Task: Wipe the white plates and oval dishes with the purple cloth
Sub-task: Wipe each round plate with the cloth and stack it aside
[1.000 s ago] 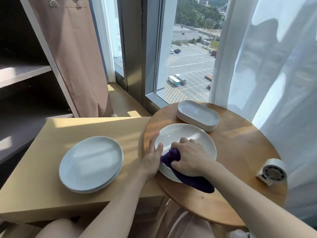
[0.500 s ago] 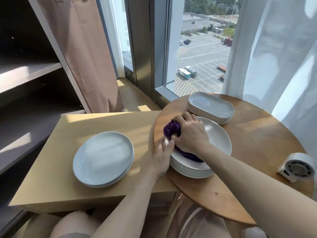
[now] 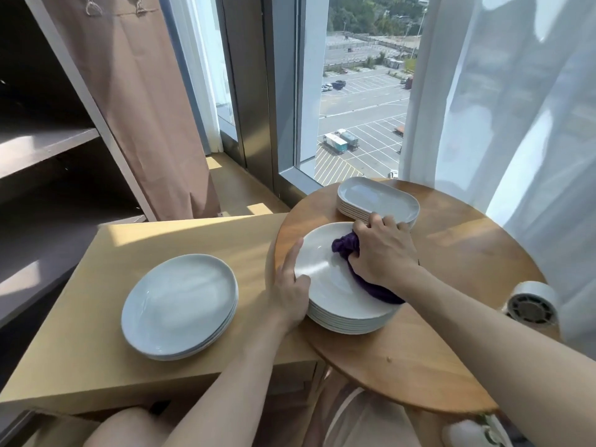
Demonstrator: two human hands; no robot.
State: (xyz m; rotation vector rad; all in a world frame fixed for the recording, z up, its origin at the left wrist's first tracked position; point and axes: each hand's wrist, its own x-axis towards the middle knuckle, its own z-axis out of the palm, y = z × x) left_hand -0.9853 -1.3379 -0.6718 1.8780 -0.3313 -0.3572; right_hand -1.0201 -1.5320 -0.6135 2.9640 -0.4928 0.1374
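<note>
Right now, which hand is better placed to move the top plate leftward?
Left. The left hand holds the top white round plate by its rim, beside the other white plate stack; the right hand clutches the purple cloth.

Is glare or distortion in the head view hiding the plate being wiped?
Head view: a soft sheen streaks the top plate left of the cloth, but its surface reads fine; wide-angle bends the shelf edges; nothing looks blurred.

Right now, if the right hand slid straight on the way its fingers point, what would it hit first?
Most likely the stack of oval dishes, just beyond the right hand and its purple cloth.
</note>
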